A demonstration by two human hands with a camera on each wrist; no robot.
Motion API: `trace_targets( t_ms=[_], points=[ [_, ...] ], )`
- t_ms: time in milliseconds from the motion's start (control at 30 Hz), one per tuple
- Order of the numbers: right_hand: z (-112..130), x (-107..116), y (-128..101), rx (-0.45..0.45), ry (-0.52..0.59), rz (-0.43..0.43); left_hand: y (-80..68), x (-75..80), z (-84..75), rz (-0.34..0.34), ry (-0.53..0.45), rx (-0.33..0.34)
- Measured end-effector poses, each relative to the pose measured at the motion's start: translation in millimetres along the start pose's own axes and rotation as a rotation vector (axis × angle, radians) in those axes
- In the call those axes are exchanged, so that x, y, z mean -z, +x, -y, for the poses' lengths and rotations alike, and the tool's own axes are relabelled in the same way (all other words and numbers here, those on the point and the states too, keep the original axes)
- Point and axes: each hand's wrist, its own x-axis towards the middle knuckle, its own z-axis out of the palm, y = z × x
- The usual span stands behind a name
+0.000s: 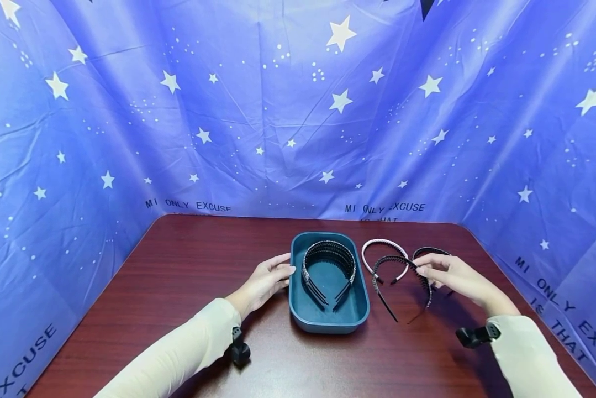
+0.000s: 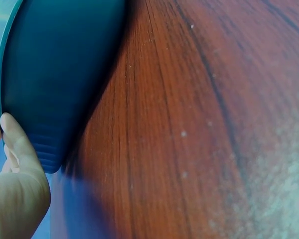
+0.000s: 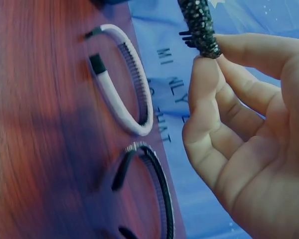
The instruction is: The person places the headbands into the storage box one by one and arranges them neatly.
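Pinching a dark, glittery headband [image 1: 402, 273] between thumb and fingertips, the person's right hand [image 1: 454, 275] lifts it just above the reddish wood bench [image 1: 178, 265], to the right of a teal tray [image 1: 298, 315]. The band is a thin arch with a speckled, sparkling top and a row of small comb teeth along its inner edge; its two slim ends point down toward the bench. Beside it lie a pink headband [image 3: 124, 94] and a black headband [image 3: 157, 184], close together near the starry blue backdrop [image 1: 298, 110]. The left hand [image 1: 265, 282] rests against the tray's left wall, fingers relaxed and touching the rim, thumb on the outer side. Inside the oval, deep-walled tray sit several stacked headbands [image 1: 329, 268], dark and toothed, one with a sparkling edge, arches toward the back and ends toward the person.
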Motion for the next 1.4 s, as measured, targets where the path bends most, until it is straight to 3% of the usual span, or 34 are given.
trace_targets(
  t_ms=[367, 1067, 1400],
  points=[
    [15.0, -20.4, 22.3, 0.028, 0.036, -0.017, 1.4, 1.5, 1.9, -0.002, -0.009, 0.002],
    [30.4, -62.0, 70.7, 0.085, 0.287, 0.001, 0.9, 3.4, -1.0, -0.011, -0.018, 0.002],
    [48.0, -71.7, 83.8, 0.059, 0.192, 0.011, 2.7, 2.1, 0.2, 0.002, -0.015, 0.009]
  ],
)
